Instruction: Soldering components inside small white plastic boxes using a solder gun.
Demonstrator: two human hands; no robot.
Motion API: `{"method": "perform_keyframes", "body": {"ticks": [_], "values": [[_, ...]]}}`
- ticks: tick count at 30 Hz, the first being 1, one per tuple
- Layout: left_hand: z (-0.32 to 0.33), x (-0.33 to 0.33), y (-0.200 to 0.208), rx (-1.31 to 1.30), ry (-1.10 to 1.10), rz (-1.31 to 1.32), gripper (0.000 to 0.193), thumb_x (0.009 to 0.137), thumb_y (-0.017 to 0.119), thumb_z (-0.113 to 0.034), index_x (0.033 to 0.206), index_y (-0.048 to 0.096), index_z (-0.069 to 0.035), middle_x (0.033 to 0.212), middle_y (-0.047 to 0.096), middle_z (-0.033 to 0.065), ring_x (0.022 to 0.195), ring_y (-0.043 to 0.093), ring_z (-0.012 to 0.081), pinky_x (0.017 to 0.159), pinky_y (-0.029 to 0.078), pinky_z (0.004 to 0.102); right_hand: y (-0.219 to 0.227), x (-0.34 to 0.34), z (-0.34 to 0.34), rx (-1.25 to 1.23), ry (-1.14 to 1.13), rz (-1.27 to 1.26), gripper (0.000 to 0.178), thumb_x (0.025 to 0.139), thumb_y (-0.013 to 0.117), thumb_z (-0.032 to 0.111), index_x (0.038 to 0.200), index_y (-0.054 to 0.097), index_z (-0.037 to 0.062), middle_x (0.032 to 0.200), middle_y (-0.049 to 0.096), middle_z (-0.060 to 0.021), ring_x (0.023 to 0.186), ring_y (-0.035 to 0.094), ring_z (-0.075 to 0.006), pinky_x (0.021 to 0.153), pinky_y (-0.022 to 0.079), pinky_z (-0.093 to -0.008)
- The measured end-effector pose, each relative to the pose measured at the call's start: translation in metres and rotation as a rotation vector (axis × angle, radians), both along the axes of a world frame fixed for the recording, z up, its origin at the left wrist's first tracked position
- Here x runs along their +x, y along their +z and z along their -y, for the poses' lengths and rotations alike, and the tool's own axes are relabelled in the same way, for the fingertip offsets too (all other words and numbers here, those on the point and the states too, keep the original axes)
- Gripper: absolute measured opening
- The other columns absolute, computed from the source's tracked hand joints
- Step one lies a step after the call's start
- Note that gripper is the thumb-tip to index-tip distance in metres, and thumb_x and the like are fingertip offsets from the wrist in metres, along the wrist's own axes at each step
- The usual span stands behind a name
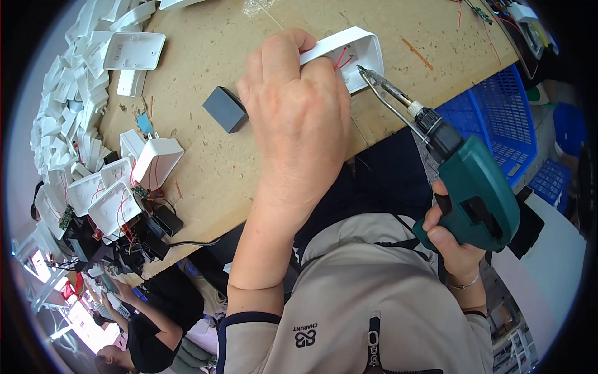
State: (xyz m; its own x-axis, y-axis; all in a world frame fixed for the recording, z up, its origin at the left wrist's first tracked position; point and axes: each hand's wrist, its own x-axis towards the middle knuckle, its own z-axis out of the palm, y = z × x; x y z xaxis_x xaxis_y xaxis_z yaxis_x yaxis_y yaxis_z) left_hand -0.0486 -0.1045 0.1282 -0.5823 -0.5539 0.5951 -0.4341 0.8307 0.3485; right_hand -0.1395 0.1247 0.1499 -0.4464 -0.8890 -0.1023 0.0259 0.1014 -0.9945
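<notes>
My left hand (296, 103) is closed on a white plastic housing (369, 47), tilted so its open side faces me. Inside the housing, red wires (341, 57) stand up near my fingertips. In my right hand (450, 243) is a green soldering gun (484, 187), its grip wrapped by my fingers. The gun's metal tip, with a thin feed tube alongside, reaches into the housing close to the wires; whether it touches anything there I cannot tell. A dark grey block (225, 110) lies on the table beside my left hand.
White housings (75, 93) are heaped along the table's (199, 168) left side. Closer in, several housings with red wires (118, 206) stand among black parts and cables. Blue plastic baskets (504, 118) sit off the right edge. Another person (149, 330) works at lower left.
</notes>
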Motion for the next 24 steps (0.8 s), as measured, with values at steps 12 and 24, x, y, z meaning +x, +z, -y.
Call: {"method": "perform_keyframes", "body": {"ticks": [12,24], "values": [[-0.004,0.0,0.006,-0.012,0.091,0.127,0.009,0.072,0.06,-0.006,0.076,0.064,0.001,0.095,0.056,0.0114,0.089,0.052,0.028,0.08,0.039,0.0369,0.001,-0.002,0.012,-0.004,-0.097,0.0,0.057,0.071,0.066,0.004,0.121,0.041,-0.0068,0.11,0.053,-0.0212,0.068,0.058,-0.0153,0.057,0.05,-0.0262],[-0.002,-0.003,0.001,-0.04,0.039,0.049,0.005,0.062,0.056,0.003,0.06,0.051,0.003,0.096,0.051,0.0134,0.082,0.047,0.0281,0.067,0.033,0.0376,0.005,-0.003,0.02,0.04,-0.094,-0.003,0.054,0.071,0.064,0.002,0.119,0.041,-0.0073,0.104,0.053,-0.0188,0.064,0.056,-0.015,0.055,0.048,-0.0254]]}}
